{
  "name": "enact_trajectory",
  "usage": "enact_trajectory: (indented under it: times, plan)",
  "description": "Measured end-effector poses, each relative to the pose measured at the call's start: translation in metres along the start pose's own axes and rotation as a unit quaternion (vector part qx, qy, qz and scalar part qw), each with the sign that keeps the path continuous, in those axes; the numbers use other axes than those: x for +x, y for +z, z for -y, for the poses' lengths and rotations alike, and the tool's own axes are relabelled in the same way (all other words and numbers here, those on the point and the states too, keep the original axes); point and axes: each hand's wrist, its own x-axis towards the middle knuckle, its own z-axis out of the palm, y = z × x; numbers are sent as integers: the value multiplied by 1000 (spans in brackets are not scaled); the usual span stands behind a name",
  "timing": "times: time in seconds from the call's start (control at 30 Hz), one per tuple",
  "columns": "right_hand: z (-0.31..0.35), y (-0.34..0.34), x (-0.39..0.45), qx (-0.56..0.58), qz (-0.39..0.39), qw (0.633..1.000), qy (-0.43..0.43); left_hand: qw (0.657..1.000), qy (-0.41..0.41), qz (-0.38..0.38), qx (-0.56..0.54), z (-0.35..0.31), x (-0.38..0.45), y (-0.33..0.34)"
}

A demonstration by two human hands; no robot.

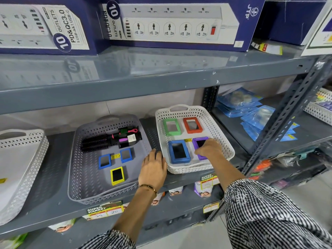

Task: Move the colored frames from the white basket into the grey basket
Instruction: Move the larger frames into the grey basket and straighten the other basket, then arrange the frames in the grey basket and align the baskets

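The grey shelf [53, 209] carries both baskets side by side, the grey basket [79, 177] toward the middle of the shelf and the white basket [226, 141] just to its right, nearer the shelf's right post. A second white basket [21, 159] sits at the shelf's left end, with no frames showing in it.

In the grey basket a black hairbrush [97, 141] lies along the back wall, and three small frames lie flat on the floor in front of it: two blue frames [104, 161] [126, 155] side by side and a yellow frame [117, 175] nearer the front rim. So three seem to be across already.

Four frames lie in the white basket: a green frame [171, 127] and a red frame [192, 125] along the back, a larger blue frame [179, 151] at the front left, and a purple frame [199, 142] at the front right. By that count the job looks a little under half done.

The right hand [209, 149] is down inside the white basket with its fingers curled over the purple frame; the grip looks to be closing on it, though whether it is truly pinched I cannot tell. The frame is not yet lifted. The left hand [153, 169] rests on the shelf between the two baskets, fingers spread and holding nothing.
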Motion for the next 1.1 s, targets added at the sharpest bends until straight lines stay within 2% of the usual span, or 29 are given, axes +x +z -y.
enact_trajectory:
  times: [0.67,1.1]
  plan:
    - [0,1,-3,-50,-25,998,-3,1000,1,-2,-6,-1,-1,-2]
    - [1,-1,-10,-19,-19,1000,5,1000,-5,-2,-10,-3,-2,-3]
